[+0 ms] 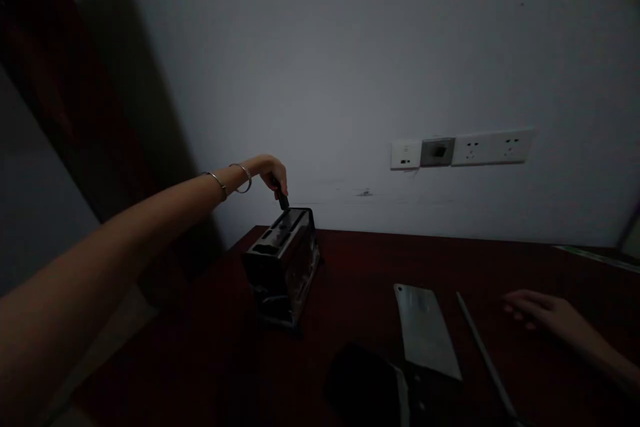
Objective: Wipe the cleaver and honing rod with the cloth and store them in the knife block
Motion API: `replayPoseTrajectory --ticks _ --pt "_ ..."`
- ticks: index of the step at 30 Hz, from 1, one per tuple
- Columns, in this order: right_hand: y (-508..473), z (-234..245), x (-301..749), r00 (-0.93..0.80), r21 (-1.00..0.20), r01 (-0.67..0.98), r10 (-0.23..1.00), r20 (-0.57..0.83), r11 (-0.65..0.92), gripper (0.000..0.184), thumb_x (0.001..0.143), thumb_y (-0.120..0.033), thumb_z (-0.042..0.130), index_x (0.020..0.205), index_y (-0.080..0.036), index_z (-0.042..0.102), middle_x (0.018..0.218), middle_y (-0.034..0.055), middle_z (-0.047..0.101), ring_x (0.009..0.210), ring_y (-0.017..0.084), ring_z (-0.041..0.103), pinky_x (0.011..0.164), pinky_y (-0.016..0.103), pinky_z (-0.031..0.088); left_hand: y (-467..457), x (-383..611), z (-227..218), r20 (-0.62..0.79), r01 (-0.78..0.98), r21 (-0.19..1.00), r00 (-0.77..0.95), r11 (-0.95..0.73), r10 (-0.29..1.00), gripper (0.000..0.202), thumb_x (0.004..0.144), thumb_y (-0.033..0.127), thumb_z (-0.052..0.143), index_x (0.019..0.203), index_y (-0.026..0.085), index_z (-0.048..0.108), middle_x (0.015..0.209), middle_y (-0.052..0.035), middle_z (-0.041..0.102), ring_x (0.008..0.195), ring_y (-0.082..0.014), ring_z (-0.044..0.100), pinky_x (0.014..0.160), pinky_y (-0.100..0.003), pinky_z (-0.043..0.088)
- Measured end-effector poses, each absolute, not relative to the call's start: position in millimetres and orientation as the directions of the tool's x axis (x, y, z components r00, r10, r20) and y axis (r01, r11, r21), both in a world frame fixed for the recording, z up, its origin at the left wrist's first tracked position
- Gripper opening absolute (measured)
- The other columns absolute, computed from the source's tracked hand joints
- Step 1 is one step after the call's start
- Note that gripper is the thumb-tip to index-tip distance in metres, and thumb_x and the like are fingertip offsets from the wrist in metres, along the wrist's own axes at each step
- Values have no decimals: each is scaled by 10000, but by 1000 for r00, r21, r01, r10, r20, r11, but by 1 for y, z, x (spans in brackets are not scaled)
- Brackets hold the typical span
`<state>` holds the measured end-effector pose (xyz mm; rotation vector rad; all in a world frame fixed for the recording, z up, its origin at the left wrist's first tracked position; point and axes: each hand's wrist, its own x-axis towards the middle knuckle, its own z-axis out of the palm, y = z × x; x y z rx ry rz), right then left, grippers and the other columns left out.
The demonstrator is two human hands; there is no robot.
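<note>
My left hand (pixel 276 173), with two bangles on its wrist, reaches to the back of the table. Its fingers are wrapped round the black handle of a knife (pixel 283 201) at the far end of the slotted top of a knife block (pixel 287 267). The blade is hidden. My right hand (pixel 537 309) hovers low or rests at the right, fingers loosely bent and slightly apart, holding nothing. Left of it lie a thin metal rod (pixel 483 350), like a sharpening steel, and a cleaver (pixel 430 333) with a broad blade and dark handle.
A black item with a pale band (pixel 367 383) lies at the near edge of view, too dark to make out. The dark red table (pixel 360 260) meets a pale wall with a row of sockets (pixel 463 149). Dark red furniture (pixel 65 80) stands at the left.
</note>
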<state>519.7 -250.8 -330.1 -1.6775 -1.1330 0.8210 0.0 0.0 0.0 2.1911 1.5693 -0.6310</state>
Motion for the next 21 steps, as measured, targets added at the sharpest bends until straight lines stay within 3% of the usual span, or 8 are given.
replayPoseTrajectory --ticks 14,21 --pt "-252 -327 517 356 -935 318 934 -33 -154 322 521 -477 629 658 -196 708 689 83 698 625 232 615 513 293 488 -5 3 -10 -569 946 50 289 -319 770 327 418 434 729 589 155 717 620 -93 654 597 -146 517 532 -249 457" --pt "-254 -322 511 355 -927 350 935 -4 -137 312 508 -472 616 628 -198 704 655 82 691 592 230 612 490 290 485 -5 3 -11 -556 949 57 288 -310 780 372 417 436 734 672 166 733 638 -86 661 632 -171 549 550 -264 471"
